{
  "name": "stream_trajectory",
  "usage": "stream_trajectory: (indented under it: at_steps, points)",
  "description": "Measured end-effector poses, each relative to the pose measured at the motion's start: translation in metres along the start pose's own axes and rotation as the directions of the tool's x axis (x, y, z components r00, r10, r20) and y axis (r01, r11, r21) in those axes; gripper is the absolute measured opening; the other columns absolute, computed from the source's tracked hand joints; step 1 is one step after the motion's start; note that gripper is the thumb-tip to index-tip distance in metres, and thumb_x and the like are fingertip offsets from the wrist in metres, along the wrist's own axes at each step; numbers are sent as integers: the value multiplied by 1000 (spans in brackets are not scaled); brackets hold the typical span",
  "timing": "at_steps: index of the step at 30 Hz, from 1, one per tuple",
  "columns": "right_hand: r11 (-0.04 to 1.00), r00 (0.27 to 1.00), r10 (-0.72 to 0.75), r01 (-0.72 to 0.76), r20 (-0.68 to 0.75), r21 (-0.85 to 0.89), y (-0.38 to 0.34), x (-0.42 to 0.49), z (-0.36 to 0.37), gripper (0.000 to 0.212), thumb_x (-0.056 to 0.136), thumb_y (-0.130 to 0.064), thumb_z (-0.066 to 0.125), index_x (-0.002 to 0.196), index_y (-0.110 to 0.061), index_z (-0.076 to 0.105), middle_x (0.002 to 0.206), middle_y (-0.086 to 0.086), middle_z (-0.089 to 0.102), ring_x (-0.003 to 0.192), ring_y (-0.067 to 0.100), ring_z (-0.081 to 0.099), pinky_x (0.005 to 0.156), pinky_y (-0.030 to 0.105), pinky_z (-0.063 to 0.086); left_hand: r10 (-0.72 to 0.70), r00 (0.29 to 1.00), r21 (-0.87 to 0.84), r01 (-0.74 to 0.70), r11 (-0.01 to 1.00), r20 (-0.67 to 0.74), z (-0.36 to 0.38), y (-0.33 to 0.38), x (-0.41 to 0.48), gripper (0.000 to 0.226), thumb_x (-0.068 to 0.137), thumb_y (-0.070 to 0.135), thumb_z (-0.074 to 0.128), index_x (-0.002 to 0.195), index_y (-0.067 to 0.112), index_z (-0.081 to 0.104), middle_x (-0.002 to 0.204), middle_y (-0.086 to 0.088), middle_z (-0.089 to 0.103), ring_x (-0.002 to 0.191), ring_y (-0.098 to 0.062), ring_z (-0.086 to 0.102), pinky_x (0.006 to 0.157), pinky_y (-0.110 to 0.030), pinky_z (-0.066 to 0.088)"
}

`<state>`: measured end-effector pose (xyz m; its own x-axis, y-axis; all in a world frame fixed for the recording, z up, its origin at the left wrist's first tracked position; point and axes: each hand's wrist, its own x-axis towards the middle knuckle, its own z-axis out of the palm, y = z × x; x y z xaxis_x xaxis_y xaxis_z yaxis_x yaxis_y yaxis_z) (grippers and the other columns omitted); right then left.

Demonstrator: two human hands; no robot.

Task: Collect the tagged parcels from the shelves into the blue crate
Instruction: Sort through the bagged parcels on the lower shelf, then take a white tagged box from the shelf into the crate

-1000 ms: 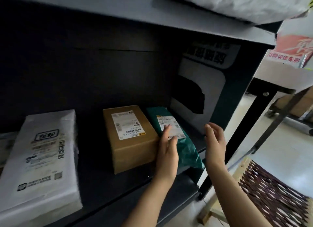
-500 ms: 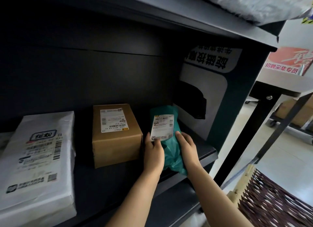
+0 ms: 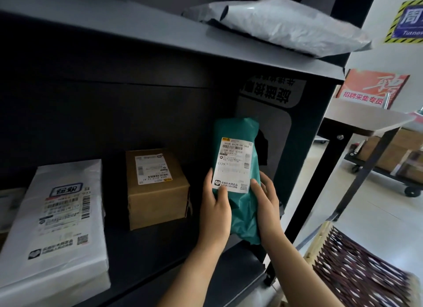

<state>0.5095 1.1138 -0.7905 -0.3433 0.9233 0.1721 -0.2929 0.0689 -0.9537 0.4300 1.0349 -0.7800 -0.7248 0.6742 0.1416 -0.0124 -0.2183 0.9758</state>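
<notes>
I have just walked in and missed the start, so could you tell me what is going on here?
A person holds a green parcel upright at the right end of a shelf, left hand and right hand gripping its lower part, label facing the camera. A brown box and a white parcel lie on the same shelf. The blue crate is not in view.

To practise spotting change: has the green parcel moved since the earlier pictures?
Yes. The green parcel has been raised and tipped upright: it lay flat beside the brown box, and now its top stands above the box's top.
</notes>
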Motion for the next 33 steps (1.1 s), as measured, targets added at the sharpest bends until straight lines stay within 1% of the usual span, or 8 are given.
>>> stream_trajectory:
  at_steps: [3,7,15,17,20,24,29,33]
  points:
    - [990,991,136,-137,-14,-16,9,0,-5,27,97,-23,58,124,-21,62,110,7,74,95,22,74,75,32,58,-91,996,48,91,995,-9,-2,-7,0,50,102,17,38,150,23,30,145,4,46,130,-11,46,104,-23,37]
    - [965,967,254,-254,-16,-62,23,0,-9,24,97,-22,57,120,-16,63,105,13,73,86,25,73,65,32,56,-179,984,105,179,978,-4,-9,-16,-1,48,100,23,37,148,22,36,147,2,47,133,-16,44,111,-34,34]
    - [952,966,255,-260,-50,-163,34,-10,-11,23,98,-19,55,119,-13,62,103,11,72,85,23,70,68,31,54,-205,979,119,203,972,0,-27,-18,-12,43,102,18,36,145,16,41,150,0,43,138,-15,38,103,-20,28]
    - [958,972,212,-227,-102,-174,27,-12,-10,25,100,-22,51,124,-19,59,110,3,67,92,18,66,73,29,50,-185,983,95,184,978,5,-35,-11,-17,42,102,18,37,144,18,43,150,1,42,138,-13,38,105,-22,29]
    - [962,985,26,-72,-173,-263,1,-13,-4,33,102,-21,47,134,-18,55,128,1,57,112,15,53,91,27,38,-98,995,54,96,994,24,-57,13,-26,38,102,17,37,137,21,50,143,6,48,131,-5,41,99,-17,30]
    - [943,975,-170,118,-142,-312,-38,-19,30,35,100,-15,45,133,-17,56,129,-3,56,117,11,50,95,26,36,29,997,13,-28,1000,-77,-110,47,-27,34,103,20,37,131,28,54,138,9,53,129,-4,46,108,-22,33]
    - [957,980,-199,195,1,-216,-48,-44,98,33,98,-10,50,127,-21,60,129,2,59,124,14,52,93,19,38,62,964,17,-59,998,-257,-187,74,-18,32,103,19,31,123,28,54,137,2,54,123,-9,49,102,-24,34]
    - [972,982,-133,156,136,-174,-25,-73,148,33,96,-5,51,120,-26,59,119,-2,61,121,16,55,93,22,41,72,918,87,-41,995,-390,-245,81,-24,33,102,22,31,122,31,56,135,5,54,123,-10,49,100,-26,35]
